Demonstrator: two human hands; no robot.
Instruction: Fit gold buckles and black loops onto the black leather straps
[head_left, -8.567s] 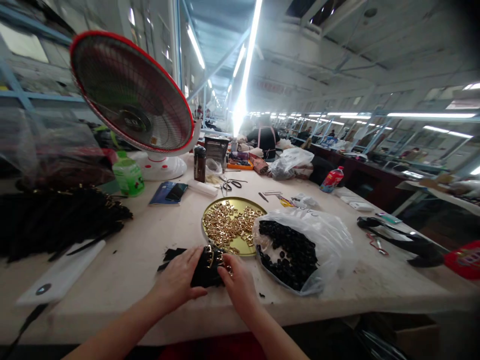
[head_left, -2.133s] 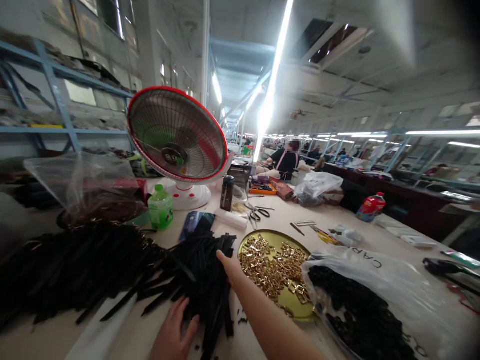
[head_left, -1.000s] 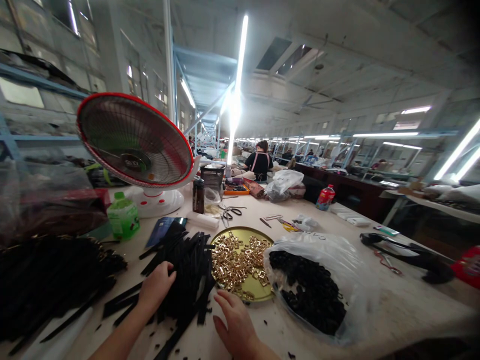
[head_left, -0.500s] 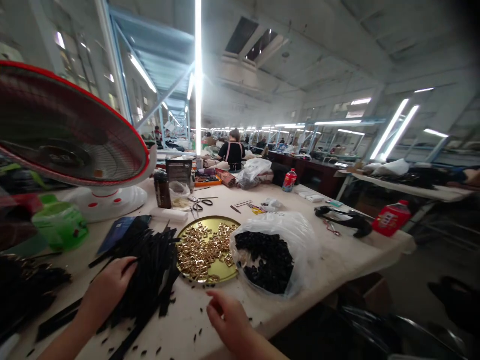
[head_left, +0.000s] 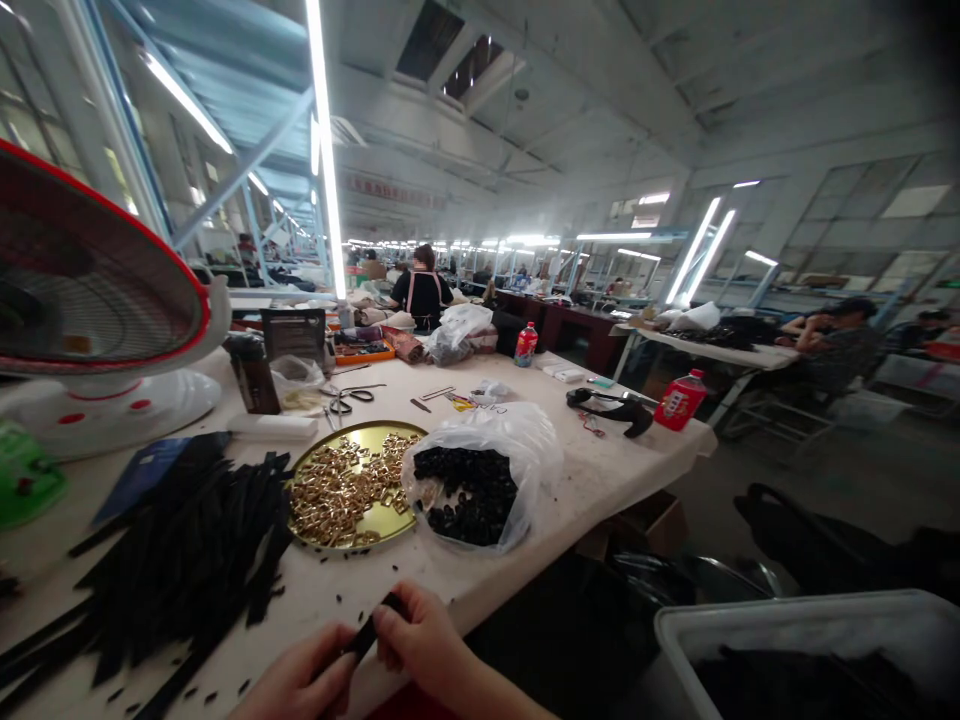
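Observation:
Near the table's front edge, a short black strip point(head_left: 367, 636) is stretched between my two hands. My left hand point(head_left: 304, 672) is closed round its lower end, and my right hand point(head_left: 417, 628) pinches the upper end. Left of them lies a heap of black strips point(head_left: 187, 550). Beyond my hands, a round golden tray point(head_left: 379, 519) bears many small gold metal buckles point(head_left: 330, 495). Beside it sits a clear plastic bag point(head_left: 536, 450), its mouth toward me, full of small black pieces point(head_left: 476, 505). More tiny black bits are scattered over the tabletop.
A red-rimmed fan point(head_left: 105, 290) stands at the left, near a dark bottle point(head_left: 253, 375). Scissors point(head_left: 352, 398) lie behind the tray. Toward the right corner are a black strap point(head_left: 611, 408) and a red jug point(head_left: 680, 400). A white bin point(head_left: 810, 612) stands lower right.
My left hand has left the strip heap and moved right, now holding a black strip. My right hand has closed on the same strip. The view has swung right, bringing the white bin in.

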